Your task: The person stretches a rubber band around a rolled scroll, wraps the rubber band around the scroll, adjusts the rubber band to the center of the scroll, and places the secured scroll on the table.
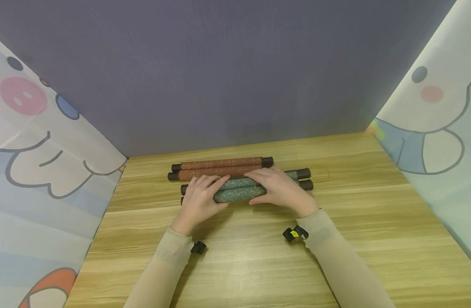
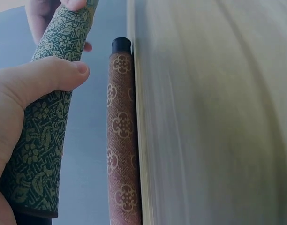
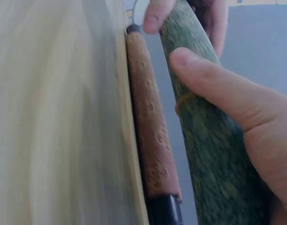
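A green patterned scroll [image 1: 237, 194], rolled from both ends into two parallel rolls with dark end knobs, is between my hands. My left hand [image 1: 198, 199] grips its left part, the thumb lying along the near roll. Around the right part curls my right hand [image 1: 282, 189], its thumb on the near side. In both wrist views the green scroll [image 2: 42, 136] is raised off the table. A thin yellowish cord [image 3: 185, 101] crosses it by the right thumb. Just behind, a reddish-brown scroll [image 1: 224, 163] with gold motifs, also in two rolls, lies on the table.
The wood-grain table [image 1: 243, 265] reaches back to a grey-purple panel [image 1: 235, 77]. Cartoon-printed sheets stand at the left [image 1: 66, 145] and right [image 1: 439, 119]. A thin loop of cord [image 1: 323, 169] extends past the green scroll's right end.
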`<move>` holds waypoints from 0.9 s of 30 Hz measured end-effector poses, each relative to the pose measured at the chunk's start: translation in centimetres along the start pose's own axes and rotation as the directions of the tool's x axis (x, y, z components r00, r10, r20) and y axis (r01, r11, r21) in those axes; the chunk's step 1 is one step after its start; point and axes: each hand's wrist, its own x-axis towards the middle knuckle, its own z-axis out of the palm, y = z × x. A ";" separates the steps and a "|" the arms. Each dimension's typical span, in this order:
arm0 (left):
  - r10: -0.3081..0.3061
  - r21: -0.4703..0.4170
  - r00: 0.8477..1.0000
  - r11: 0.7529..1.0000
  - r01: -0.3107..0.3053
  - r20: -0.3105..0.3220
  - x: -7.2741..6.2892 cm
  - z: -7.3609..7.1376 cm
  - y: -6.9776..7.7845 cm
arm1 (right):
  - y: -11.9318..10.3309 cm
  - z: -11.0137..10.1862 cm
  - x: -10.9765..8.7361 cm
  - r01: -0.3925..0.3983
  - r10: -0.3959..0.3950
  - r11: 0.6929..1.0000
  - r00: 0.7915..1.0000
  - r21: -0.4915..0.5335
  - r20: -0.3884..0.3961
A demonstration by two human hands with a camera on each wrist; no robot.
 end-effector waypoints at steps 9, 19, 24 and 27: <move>-0.006 -0.002 1.000 1.000 0.006 0.028 0.1 0.0 0.2 | -0.5 0.4 0.3 0.017 -0.017 1.000 1.000 0.004 -0.013; -0.014 -0.009 1.000 1.000 0.014 0.024 0.0 0.1 -0.1 | 0.1 -0.3 -0.1 -0.054 0.054 0.997 0.999 0.048 0.007; -0.013 -0.001 1.000 1.000 0.013 0.014 0.0 0.1 -0.2 | 0.4 -0.8 -0.2 -0.098 0.097 0.995 0.995 0.032 0.032; -0.017 0.000 1.000 1.000 0.017 0.013 0.0 0.0 -0.2 | 0.5 -0.9 -0.2 -0.105 0.104 0.994 0.994 0.029 0.037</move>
